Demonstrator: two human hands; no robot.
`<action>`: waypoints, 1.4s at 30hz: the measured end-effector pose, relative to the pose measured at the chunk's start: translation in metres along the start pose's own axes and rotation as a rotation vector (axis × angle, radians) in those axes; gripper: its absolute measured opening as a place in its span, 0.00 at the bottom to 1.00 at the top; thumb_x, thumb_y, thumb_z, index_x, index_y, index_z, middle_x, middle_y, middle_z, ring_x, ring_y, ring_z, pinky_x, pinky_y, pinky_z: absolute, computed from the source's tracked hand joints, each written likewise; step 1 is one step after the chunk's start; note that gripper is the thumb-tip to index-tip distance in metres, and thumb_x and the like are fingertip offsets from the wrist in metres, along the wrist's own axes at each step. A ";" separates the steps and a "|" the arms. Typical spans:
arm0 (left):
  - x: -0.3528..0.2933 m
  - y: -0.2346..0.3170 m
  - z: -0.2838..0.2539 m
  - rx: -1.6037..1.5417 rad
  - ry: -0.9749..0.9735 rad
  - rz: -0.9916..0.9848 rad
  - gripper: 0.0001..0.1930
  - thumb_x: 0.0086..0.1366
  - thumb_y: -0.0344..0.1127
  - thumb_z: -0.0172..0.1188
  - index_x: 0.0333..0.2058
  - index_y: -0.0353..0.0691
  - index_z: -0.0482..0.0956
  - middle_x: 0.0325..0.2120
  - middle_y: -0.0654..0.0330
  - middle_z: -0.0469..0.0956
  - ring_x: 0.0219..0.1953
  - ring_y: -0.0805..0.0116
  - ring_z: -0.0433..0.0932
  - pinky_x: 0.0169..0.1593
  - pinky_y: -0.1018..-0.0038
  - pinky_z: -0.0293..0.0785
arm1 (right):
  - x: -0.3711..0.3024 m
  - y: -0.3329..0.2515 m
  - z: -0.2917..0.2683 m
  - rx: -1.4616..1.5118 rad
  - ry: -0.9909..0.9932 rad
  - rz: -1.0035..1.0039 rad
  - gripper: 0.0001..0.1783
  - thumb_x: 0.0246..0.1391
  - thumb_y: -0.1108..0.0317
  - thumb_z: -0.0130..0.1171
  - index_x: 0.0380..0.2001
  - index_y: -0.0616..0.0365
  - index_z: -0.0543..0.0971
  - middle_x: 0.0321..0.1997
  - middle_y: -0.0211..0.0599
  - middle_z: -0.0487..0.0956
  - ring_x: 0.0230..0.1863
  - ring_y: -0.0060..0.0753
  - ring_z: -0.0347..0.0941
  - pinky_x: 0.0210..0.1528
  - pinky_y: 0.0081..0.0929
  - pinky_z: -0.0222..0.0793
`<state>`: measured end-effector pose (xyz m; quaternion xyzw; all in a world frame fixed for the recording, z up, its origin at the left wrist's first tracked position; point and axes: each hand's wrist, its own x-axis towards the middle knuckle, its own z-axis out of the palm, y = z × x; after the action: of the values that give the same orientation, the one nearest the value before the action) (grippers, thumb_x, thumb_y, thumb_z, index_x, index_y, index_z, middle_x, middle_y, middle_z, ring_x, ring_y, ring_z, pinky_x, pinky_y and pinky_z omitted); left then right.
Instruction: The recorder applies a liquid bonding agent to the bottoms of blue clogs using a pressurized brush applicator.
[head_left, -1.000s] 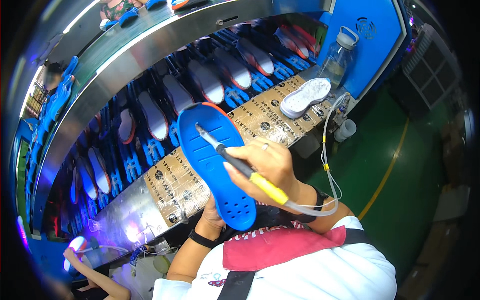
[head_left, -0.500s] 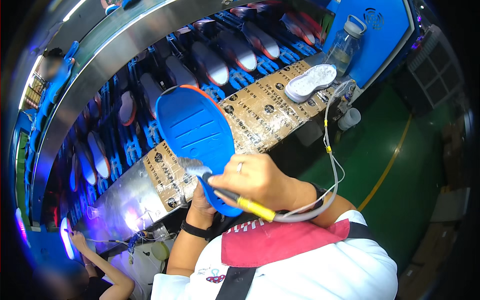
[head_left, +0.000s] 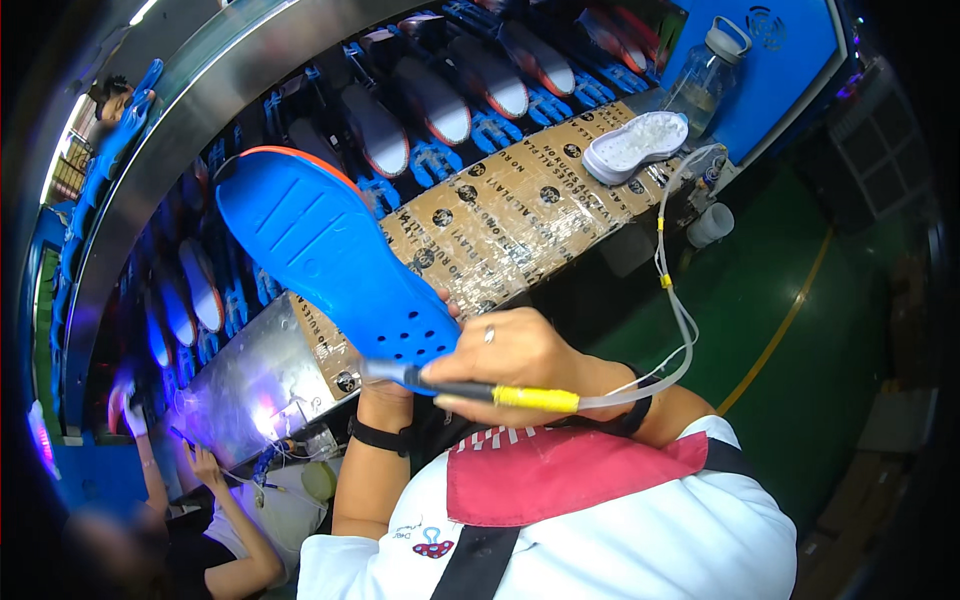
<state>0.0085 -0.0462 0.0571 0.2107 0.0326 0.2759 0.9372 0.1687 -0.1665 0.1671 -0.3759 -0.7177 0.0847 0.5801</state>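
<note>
Black-and-yellow brush [head_left: 470, 391], gripped by right hand [head_left: 525, 355], was moved down long blue sole [head_left: 330, 255], held by left hand [head_left: 390, 395]; brown cardboard [head_left: 490, 225] is printed

Black capital lettering [head_left: 485, 242] and round black emblems [head_left: 549, 194] repeat across the brown cardboard sheet [head_left: 515, 225] on the silver metal desk [head_left: 235, 385]; tiny lettering [head_left: 409, 534] marks the white cloth shirt [head_left: 620, 540].

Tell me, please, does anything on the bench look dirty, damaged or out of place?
The white sole on the printed cardboard, near the bottle, looks odd: rough white lumps cover its top, while the blue sole held nearby shows none. I cannot tell what the lumps are.
</note>
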 end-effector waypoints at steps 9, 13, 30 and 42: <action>0.005 0.009 0.025 -0.123 -0.035 0.153 0.44 0.55 0.64 0.60 0.59 0.36 0.63 0.52 0.45 0.68 0.54 0.44 0.69 0.57 0.50 0.70 | -0.014 0.001 0.006 0.232 -0.166 0.179 0.14 0.44 0.65 0.69 0.36 0.56 0.82 0.26 0.38 0.79 0.26 0.40 0.75 0.30 0.29 0.71; 0.004 0.023 0.025 0.005 -0.022 0.179 0.41 0.58 0.65 0.55 0.58 0.36 0.64 0.51 0.46 0.68 0.52 0.47 0.69 0.53 0.54 0.74 | -0.016 0.006 0.007 0.161 -0.153 0.209 0.15 0.47 0.63 0.67 0.39 0.56 0.81 0.27 0.40 0.80 0.27 0.43 0.75 0.31 0.31 0.71; 0.001 0.081 0.025 0.592 0.247 -0.328 0.33 0.61 0.50 0.57 0.55 0.28 0.66 0.47 0.43 0.75 0.46 0.55 0.78 0.50 0.63 0.76 | -0.007 0.008 -0.010 0.032 -0.401 0.149 0.10 0.47 0.66 0.64 0.35 0.53 0.80 0.19 0.41 0.73 0.25 0.45 0.75 0.29 0.37 0.70; 0.025 0.087 0.056 0.979 0.329 -0.863 0.24 0.65 0.48 0.57 0.47 0.29 0.78 0.40 0.51 0.81 0.38 0.66 0.81 0.43 0.74 0.78 | -0.012 0.009 -0.001 -0.025 -0.445 0.151 0.13 0.41 0.68 0.69 0.34 0.53 0.81 0.19 0.38 0.74 0.25 0.40 0.73 0.31 0.33 0.69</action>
<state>-0.0046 0.0118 0.1459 0.5345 0.3774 -0.1415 0.7428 0.1745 -0.1679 0.1530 -0.4075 -0.7988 0.1997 0.3949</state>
